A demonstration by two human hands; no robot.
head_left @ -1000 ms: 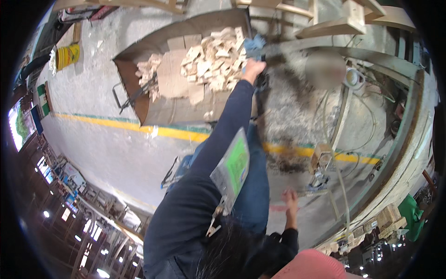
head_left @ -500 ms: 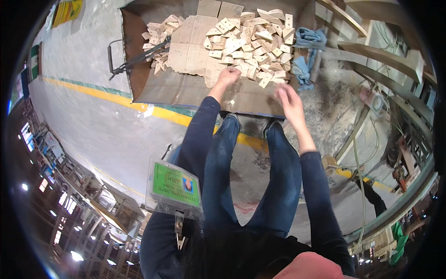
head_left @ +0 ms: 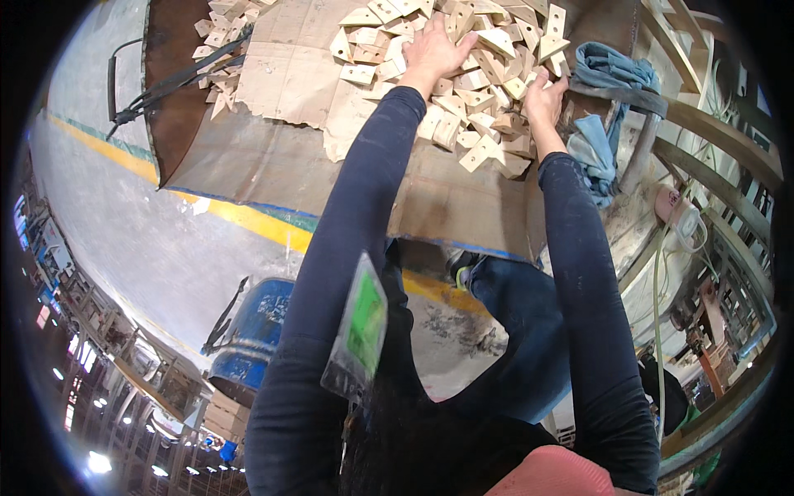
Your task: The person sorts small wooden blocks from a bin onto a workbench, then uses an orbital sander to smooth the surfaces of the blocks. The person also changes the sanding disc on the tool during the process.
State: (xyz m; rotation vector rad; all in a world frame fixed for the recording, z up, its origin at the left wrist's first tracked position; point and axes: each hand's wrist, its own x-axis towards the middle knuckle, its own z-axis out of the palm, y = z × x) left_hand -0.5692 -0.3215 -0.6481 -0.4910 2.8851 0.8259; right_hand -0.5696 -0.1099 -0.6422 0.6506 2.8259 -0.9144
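Note:
A heap of pale wooden blocks [head_left: 473,101], angled pieces with drilled holes, lies on a brown cardboard sheet [head_left: 285,165]. My left hand [head_left: 437,54] rests on top of the heap, its fingers spread over several blocks and gripping none that I can see. At the heap's right edge my right hand [head_left: 544,99] touches the outer blocks, fingers apart and slightly bent. Its fingertips are partly lost among the pieces. A torn, lighter cardboard piece [head_left: 289,70] lies left of the heap.
Beyond the torn cardboard is a smaller group of blocks [head_left: 222,33], with a black strap [head_left: 178,87] across it. Blue cloth [head_left: 608,70] hangs by wooden rails [head_left: 728,140] at right. A blue stool-like object [head_left: 260,322] stands at my left. A badge [head_left: 360,326] dangles before me.
Both hands have reached farther forward: the left onto the heap, the right to its right edge. My body leans nearer, and the blue stool-like object now shows at left.

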